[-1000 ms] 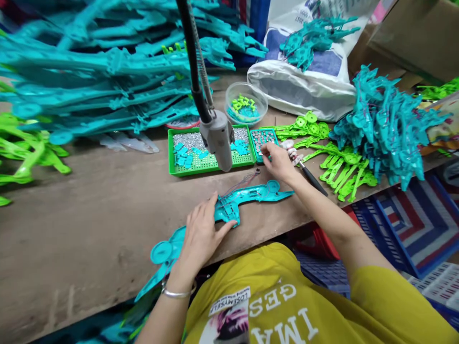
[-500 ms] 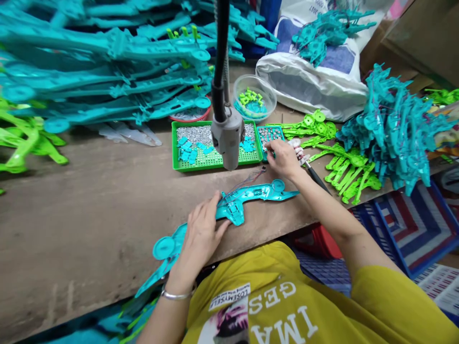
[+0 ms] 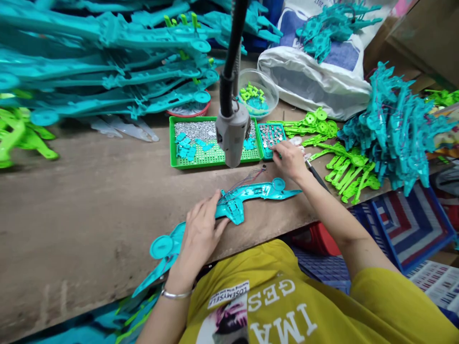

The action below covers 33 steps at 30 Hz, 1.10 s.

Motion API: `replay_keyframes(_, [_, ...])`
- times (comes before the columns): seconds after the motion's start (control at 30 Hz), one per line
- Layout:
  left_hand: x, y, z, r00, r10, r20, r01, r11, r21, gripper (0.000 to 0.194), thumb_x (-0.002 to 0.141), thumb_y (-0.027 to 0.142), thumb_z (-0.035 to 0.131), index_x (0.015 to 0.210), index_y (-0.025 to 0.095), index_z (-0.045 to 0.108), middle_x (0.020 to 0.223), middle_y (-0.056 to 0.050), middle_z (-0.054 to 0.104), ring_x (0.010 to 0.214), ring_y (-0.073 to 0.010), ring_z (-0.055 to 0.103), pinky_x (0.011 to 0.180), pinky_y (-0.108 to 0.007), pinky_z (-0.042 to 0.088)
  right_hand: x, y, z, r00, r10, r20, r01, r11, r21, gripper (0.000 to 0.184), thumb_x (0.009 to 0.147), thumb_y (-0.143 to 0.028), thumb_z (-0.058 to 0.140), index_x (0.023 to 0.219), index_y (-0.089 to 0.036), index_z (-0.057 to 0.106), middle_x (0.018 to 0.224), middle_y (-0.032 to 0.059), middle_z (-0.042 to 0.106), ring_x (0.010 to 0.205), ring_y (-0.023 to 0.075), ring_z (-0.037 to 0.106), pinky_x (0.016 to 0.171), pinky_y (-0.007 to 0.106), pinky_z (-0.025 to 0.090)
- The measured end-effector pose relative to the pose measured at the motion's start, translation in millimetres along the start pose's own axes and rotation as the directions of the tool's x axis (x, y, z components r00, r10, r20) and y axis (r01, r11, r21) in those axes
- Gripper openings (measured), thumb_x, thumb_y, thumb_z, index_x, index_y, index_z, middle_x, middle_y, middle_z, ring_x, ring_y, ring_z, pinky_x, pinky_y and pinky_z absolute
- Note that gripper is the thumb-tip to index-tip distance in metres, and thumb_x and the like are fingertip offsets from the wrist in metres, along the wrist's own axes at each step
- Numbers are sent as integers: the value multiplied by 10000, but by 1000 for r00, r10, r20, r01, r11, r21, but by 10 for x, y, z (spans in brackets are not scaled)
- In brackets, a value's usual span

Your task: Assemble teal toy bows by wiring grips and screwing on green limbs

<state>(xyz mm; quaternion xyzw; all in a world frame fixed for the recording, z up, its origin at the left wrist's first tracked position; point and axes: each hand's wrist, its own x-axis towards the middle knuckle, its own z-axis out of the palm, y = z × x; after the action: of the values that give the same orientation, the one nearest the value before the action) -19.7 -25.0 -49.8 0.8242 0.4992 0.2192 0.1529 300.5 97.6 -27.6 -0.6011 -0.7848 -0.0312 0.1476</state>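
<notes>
On the worn wooden tabletop (image 3: 89,215), the open left hand (image 3: 201,239) presses flat on two long teal plastic moulded pieces (image 3: 258,192) trailing thin wires. The right hand (image 3: 289,160) curls at one small teal tray of silver discs (image 3: 270,134), any grip hidden, beside one green perforated tray (image 3: 186,161); heaps of teal and lime plastic pieces (image 3: 390,129) lie beyond.

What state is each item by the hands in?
Left hand: open, flat on the teal plastic part
Teal plastic part: lying flat, thin wires on top
Right hand: fingertips at the small teal tray, grasp unclear
Small teal tray: filled with metal discs
Green tray: holding silver pieces and teal pieces
Glass bowl: holding green pieces
Black-handled tool: lying beside the right hand
</notes>
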Motion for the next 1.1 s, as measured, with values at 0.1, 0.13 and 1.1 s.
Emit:
replay_keyframes(0.1, [1, -2, -4, 1000, 3, -1, -3, 1000, -3, 677, 978, 311, 600, 1586, 182, 332, 1379, -180, 653, 1222, -338, 625, 968, -479, 541, -27, -31, 38, 1000, -5, 24, 5, 1000, 17, 239, 911, -121, 514, 978, -172, 737, 977, 124, 691, 927, 256, 632, 772, 342, 468])
replay_keyframes(0.13, [1, -6, -6, 1000, 3, 5, -3, 1000, -11, 686, 977, 315, 600, 1593, 189, 324, 1384, -178, 650, 1231, -337, 623, 976, -483, 539, -23, -47, 52, 1000, 4, 22, -4, 1000, 12, 232, 906, -122, 517, 960, -170, 738, 971, 126, 682, 925, 259, 626, 771, 345, 468])
replay_keyframes(1.1, [-117, 372, -138, 999, -41, -16, 41, 999, -15, 497, 1028, 208, 447, 1523, 161, 439, 1367, -174, 650, 1204, -315, 618, 1050, -500, 507, -761, -1112, -54, 833, 547, 84, -427, 540, 726, 132, 747, -229, 663, 779, -235, 791, 754, 11, 769, 617, 156, 649, 682, 317, 575])
